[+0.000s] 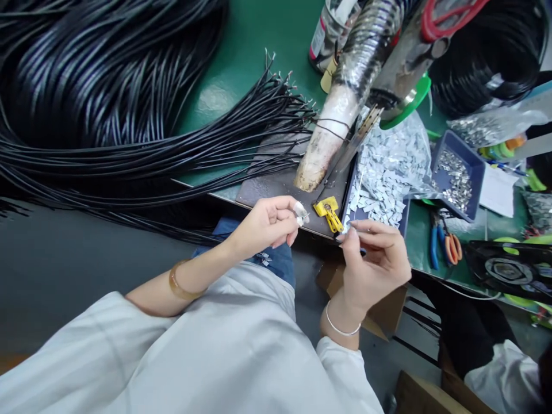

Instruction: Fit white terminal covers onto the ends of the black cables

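My left hand [276, 223] is pinched at the front edge of the bench, with white wrapping on its fingertips. A tiny thin piece pokes out between finger and thumb, too small to name. To its right, my right hand [377, 259] is closed thumb to fingertips; whatever it holds is hidden or too small to tell. The two hands are apart. Between and just beyond them lies a yellow clip-like tool [328, 213] on a dark board [263, 187]. Black cables [241, 129] with stripped ends reach across the bench toward this board.
A foil-wrapped duct [332, 121] slants down over the board. Behind my right hand sits a tray of small pale pieces [383, 172]. Farther right are a blue bin [472, 198] with metal bits, pliers [435, 241] and a black fan [509, 270]. A co-worker's sleeve [502, 371] shows lower right.
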Tool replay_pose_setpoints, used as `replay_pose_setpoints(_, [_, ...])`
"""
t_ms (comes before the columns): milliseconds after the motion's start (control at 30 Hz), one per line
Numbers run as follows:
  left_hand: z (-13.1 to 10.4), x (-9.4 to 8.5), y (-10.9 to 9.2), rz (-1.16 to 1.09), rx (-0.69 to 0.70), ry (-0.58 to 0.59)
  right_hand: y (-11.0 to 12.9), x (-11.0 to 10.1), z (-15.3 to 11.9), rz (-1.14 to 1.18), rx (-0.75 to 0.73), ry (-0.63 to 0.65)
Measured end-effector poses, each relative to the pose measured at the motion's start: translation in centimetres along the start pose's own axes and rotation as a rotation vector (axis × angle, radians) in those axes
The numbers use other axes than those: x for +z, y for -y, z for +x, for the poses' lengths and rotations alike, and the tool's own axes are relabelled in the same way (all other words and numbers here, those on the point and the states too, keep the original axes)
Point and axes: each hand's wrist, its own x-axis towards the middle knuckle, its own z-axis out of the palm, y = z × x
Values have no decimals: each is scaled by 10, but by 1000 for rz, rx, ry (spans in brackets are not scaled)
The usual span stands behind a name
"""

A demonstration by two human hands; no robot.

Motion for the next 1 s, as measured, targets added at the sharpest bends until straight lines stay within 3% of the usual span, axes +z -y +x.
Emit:
replay_pose_setpoints(133, [0,3,-6,65,62,-79,-7,13,-7,161,76,125])
replay_pose_setpoints(233, [0,3,-9,73,101,-30,-9,19,-10,261,167,192])
replay_pose_setpoints(367, [0,3,-10,42,64,25,-9,24,-11,221,130,136])
replay_pose_setpoints(633, [1,2,-6,79,62,35,-13,26,-9,349,145,256])
replay_pose_setpoints(767, [2,1,-7,117,30,36,-10,24,-10,263,90,264])
replay_pose_setpoints(900, [4,-5,-10,110,-93,180,-10,20,-12,114,-69,226])
replay_pose_setpoints(1000, [6,-9,-12,38,-146,287,-15,21,-13,293,59,325])
